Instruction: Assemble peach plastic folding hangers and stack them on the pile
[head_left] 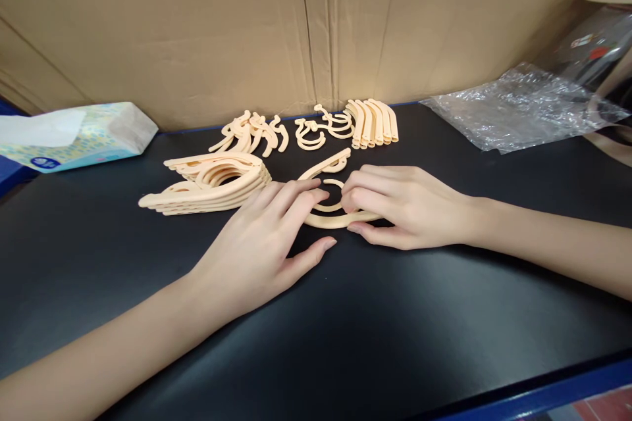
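Observation:
A cream plastic hanger (323, 219) lies on the black table between my hands, its curved hook facing inward. My right hand (402, 204) has its fingers closed round the right side of the hanger. My left hand (269, 230) rests over the hanger's left side, fingers stretched out and thumb apart. Just beyond my left hand sits a stack of similar cream hangers (212, 194). Part of the hanger is hidden under my fingers.
Along the back of the black table (395, 322) are loose curved pieces (254, 133), hooks (311, 138) and a row of cream arms (374, 123). A tissue pack (103, 135) lies back left, clear plastic (523, 108) back right. Cardboard (197, 33) stands behind.

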`<state>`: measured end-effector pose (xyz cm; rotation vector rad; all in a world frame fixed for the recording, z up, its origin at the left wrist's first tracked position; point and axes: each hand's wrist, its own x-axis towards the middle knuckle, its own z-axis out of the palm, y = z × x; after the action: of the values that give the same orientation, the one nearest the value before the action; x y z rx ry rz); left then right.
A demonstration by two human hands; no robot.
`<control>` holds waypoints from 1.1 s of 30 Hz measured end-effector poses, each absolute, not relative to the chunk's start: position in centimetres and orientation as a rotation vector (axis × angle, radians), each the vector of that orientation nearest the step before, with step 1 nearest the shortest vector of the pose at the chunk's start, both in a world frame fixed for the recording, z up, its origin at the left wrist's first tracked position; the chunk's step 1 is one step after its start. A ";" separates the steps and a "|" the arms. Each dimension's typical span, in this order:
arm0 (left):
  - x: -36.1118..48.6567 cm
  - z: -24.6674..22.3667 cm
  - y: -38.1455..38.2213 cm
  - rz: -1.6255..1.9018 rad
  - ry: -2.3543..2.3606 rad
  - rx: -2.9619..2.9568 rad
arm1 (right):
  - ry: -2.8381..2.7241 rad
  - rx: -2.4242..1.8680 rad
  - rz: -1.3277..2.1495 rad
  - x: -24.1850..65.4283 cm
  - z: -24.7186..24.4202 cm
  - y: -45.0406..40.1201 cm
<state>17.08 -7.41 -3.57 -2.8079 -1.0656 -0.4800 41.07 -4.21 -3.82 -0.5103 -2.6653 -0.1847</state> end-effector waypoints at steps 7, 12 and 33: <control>17.1 -3.6 -7.2 -0.483 -1.059 -2.827 | -2.595 -0.554 -0.250 41.0 -3.9 -4.2; 16.9 -3.8 -7.3 -0.455 -1.125 -2.833 | -2.595 -0.596 -0.252 41.0 -3.9 -4.2; 16.9 -3.7 -7.2 -0.499 -1.146 -2.871 | -2.597 -0.628 -0.234 41.1 -3.9 -4.2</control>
<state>16.90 -7.18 -3.70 -2.8711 -1.1458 -0.4991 41.06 -4.17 -3.94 -0.6279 -2.5973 -0.2339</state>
